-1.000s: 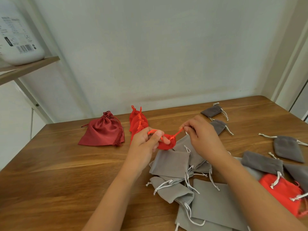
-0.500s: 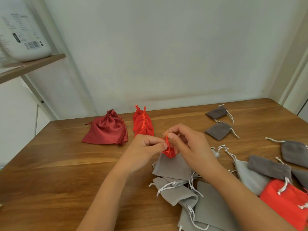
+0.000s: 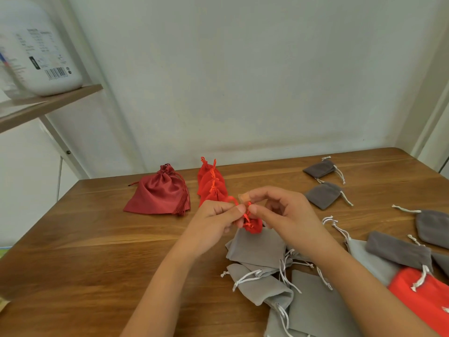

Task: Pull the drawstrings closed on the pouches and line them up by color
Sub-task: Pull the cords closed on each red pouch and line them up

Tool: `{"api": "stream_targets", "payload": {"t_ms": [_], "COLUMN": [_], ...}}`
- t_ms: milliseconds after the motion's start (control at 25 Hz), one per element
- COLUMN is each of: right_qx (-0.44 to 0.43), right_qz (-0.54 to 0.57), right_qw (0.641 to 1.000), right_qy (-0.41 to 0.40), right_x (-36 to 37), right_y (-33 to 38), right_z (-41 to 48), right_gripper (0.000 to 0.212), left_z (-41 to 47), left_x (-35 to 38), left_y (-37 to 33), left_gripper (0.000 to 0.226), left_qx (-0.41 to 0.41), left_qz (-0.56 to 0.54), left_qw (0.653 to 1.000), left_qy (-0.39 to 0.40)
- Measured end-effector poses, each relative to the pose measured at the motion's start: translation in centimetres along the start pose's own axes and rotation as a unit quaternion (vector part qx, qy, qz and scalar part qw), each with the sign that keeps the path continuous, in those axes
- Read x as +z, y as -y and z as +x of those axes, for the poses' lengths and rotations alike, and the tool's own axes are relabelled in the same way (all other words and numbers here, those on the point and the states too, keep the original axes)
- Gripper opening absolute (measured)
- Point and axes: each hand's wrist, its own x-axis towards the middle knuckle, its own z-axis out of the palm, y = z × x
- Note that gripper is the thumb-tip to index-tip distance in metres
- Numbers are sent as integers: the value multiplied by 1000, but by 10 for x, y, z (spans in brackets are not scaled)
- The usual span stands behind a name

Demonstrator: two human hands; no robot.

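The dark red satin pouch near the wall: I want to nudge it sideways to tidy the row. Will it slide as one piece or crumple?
Probably crumples: the dark red satin pouch lies slumped in soft folds. Its shiny cloth may slide easily on the table. The tassel would likely trail.

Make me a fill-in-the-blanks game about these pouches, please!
The small pouch gripped by the left hand and right hand is ____.
The dark satin pouch lies ____ of the row of red pouches.
The white jug stands on a ____.
Missing words: red, left, shelf.
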Motion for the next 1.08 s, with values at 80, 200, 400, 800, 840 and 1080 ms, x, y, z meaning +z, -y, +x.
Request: {"api": "stream_targets", "payload": {"t_ms": [80, 200, 400, 800, 840, 1080], "right_qx": [-10, -38, -28, 35, 34, 20], "right_qz": [-30, -91, -136, 126, 137, 67], "right_qw": [999, 995, 986, 990, 989, 997], "right_qy": [0, -2, -89, -47, -47, -34], "right_x": [-2, 0, -6, 5, 5, -6], "right_y": [-1, -5, -8, 3, 4, 9], "right_z": [1, 2, 3, 2, 2, 2], "right_gripper": [28, 23, 10, 4, 6, 20], "left_z": [0, 0, 1, 5, 5, 3], "left_x": [-1, 1, 0, -5, -5, -5], "left_y": [0, 1, 1, 5, 5, 1], "left_gripper": [42, 31, 25, 15, 13, 16], "left_qx": [-2, -7, -39, -145, -150, -96], "left_qz": [-20, -22, -33, -259, -267, -192], "left_qw": [1000, 1000, 999, 954, 951, 973], "left_qy": [-12, -13, -3, -38, -48, -78]}}
